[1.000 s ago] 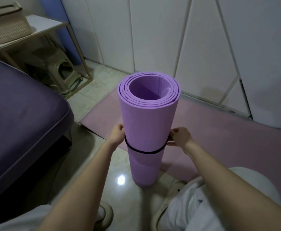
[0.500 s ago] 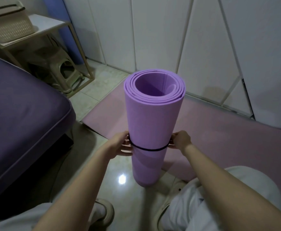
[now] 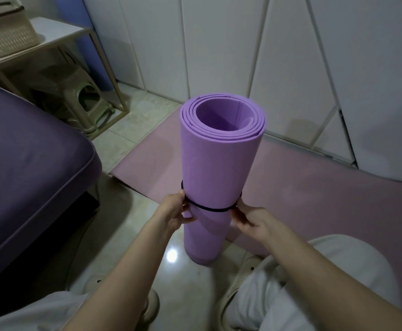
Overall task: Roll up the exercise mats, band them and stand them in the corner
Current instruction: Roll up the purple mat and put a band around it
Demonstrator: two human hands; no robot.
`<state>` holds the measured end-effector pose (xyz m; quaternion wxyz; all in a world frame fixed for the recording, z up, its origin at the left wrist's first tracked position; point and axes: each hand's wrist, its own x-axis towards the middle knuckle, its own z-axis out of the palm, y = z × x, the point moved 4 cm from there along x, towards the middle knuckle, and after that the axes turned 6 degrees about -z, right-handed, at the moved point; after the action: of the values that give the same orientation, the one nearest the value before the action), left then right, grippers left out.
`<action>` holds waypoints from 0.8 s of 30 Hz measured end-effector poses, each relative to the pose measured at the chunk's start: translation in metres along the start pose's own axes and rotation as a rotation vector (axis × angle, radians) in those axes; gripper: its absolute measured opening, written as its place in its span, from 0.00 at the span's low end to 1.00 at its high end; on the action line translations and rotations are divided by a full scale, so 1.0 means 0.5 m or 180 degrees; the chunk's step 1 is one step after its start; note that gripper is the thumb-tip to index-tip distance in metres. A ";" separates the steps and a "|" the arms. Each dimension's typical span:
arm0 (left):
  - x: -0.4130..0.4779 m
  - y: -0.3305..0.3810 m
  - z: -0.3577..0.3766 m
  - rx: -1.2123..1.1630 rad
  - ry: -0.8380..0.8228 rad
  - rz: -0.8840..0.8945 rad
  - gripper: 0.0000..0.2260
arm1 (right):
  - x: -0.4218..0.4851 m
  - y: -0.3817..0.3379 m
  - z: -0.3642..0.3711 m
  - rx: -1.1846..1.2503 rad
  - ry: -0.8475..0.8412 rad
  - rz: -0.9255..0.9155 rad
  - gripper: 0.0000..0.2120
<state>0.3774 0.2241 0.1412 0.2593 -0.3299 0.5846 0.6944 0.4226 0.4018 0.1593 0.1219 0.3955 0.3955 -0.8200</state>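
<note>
Head view: a rolled purple foam mat (image 3: pixel 219 168) stands on end on the glossy tiled floor (image 3: pixel 128 211), just beyond the person's knees.
Long axis: upright with a slight lean; the open spiral end faces up, and the core is loose and hollow.
Band: a thin black elastic band (image 3: pixel 209 209) circles the rolled purple foam mat below its middle.
Left side: the left hand (image 3: pixel 173 211) has curled fingers that pinch the black elastic band against the foam.
Right side: the right hand (image 3: pixel 250 220) grips the black elastic band the same way, level with the other hand and equally near.
Key relation: the roll sits between the two hands, so any slide of the band must run along the upright axis.
Materials: the foam looks matte, soft and springy; the taut band probably bites in or rolls instead of gliding.
Second mat: a flat pink foam mat (image 3: pixel 314 194) lies unrolled on the floor, far and right, by the white panelled doors (image 3: pixel 219 44).
Stage: this roll appears banded; standing it in the corner and rolling the pink one remain.
</note>
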 end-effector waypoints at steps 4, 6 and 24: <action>0.015 0.000 -0.002 0.0196 0.0034 0.0295 0.15 | 0.016 -0.005 0.015 -0.0549 0.0050 -0.0475 0.08; 0.027 -0.006 0.000 0.0479 0.0107 0.0471 0.15 | 0.031 -0.014 0.020 -0.0704 0.0123 -0.0639 0.10; 0.059 -0.017 -0.057 0.1070 0.0937 0.0941 0.08 | 0.079 -0.001 0.014 -0.3341 0.0460 -0.1579 0.07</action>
<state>0.3690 0.1968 0.1102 0.1185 -0.2907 0.7649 0.5625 0.3924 0.4012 0.1325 0.0786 0.2328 0.8368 -0.4893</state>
